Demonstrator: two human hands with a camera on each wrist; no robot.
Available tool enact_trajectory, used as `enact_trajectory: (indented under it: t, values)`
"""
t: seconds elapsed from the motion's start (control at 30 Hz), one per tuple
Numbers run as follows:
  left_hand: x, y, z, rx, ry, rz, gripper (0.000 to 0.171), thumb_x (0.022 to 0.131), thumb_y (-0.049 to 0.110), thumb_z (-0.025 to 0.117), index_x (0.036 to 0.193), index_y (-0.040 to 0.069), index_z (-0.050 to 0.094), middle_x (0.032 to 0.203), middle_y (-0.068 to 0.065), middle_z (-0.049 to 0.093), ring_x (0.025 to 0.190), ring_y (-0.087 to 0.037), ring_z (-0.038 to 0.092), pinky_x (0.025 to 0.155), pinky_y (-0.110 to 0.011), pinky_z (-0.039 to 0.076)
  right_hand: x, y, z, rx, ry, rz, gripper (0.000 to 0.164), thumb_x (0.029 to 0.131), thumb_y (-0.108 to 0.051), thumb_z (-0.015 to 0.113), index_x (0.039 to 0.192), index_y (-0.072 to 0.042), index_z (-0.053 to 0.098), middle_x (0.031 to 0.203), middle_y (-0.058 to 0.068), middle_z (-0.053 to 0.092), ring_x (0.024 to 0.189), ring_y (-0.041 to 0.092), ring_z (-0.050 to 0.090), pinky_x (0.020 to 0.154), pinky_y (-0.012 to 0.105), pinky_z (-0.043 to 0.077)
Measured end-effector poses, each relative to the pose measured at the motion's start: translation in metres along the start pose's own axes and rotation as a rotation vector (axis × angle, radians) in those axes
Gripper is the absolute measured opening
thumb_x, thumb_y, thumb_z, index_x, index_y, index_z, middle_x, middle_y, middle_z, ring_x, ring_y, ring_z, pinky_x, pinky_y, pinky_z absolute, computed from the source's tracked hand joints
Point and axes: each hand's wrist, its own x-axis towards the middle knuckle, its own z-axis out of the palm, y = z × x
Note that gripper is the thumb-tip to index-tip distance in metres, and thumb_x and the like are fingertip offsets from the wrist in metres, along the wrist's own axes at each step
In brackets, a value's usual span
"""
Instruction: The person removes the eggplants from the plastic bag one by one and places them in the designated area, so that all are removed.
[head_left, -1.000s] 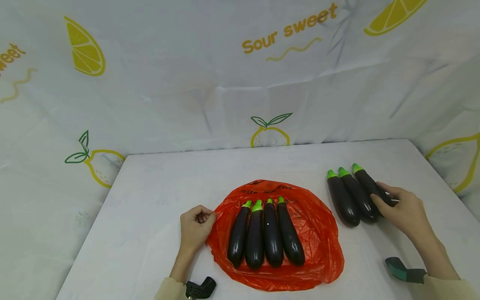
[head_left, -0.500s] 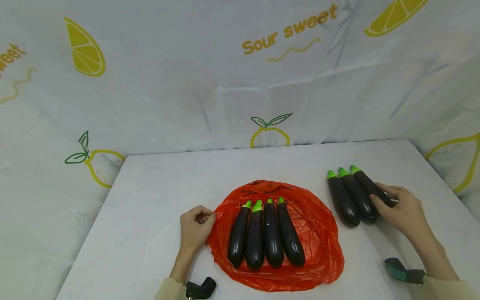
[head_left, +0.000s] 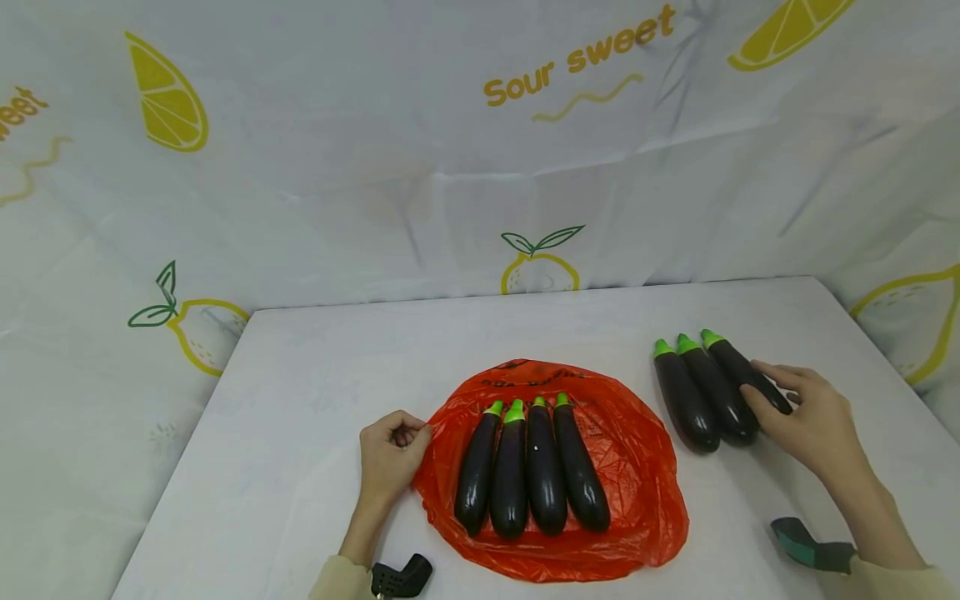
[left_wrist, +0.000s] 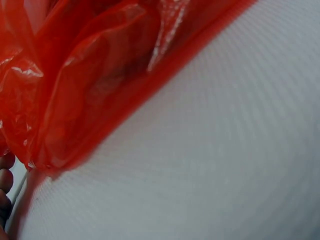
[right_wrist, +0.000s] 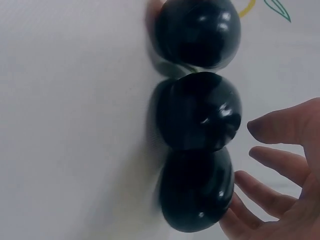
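Note:
My left hand [head_left: 392,454] pinches the left edge of a red plastic bag [head_left: 645,517] spread flat on the table; the left wrist view shows the crumpled bag edge [left_wrist: 110,95] and a few fingertips. Several dark eggplants [head_left: 546,471] with green tips lie side by side on the bag. To its right, three more eggplants form a row on the table: a left one [head_left: 686,400], a middle one [head_left: 717,392] and a right one [head_left: 742,367]. Spread around the right one is my right hand [head_left: 810,417]; in the right wrist view, the thumb stands apart and some fingers touch that eggplant [right_wrist: 197,192].
A white table [head_left: 300,375] carries everything. Behind it hangs a white cloth [head_left: 337,167] printed with lemons and lettering. Dark devices sit at both wrists, one [head_left: 405,575] left and another [head_left: 813,546] right.
The rightmost eggplant has shifted slightly left at its green tip, toward its neighbour. My right hand has loosened around it, baring more of its lower end. The left hand has not moved.

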Motion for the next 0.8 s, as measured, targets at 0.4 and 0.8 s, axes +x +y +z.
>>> enact_trajectory:
  t: [0.4, 0.8]
  values:
    - [0.001, -0.001, 0.001, -0.007, 0.001, 0.018, 0.018, 0.081, -0.002, 0.074, 0.072, 0.014, 0.074, 0.060, 0.001, 0.061, 0.057, -0.004, 0.047, 0.052, -0.019, 0.042, -0.006, -0.029, -0.007, 0.023, -0.013, -0.040, 0.045, 0.094, -0.018, 0.069, 0.133, 0.005, 0.062, 0.131, 0.037, 0.055, 0.113, 0.057, 0.055, 0.090, 0.031, 0.058]
    - [0.001, 0.000, 0.000, -0.013, -0.002, 0.004, 0.018, 0.081, -0.001, 0.073, 0.071, 0.014, 0.074, 0.060, 0.001, 0.060, 0.057, -0.005, 0.047, 0.053, -0.020, 0.042, -0.016, -0.056, -0.002, 0.174, 0.047, -0.196, 0.040, 0.085, -0.004, 0.077, 0.124, 0.005, 0.069, 0.120, 0.031, 0.064, 0.103, -0.023, 0.044, 0.081, -0.009, 0.033]
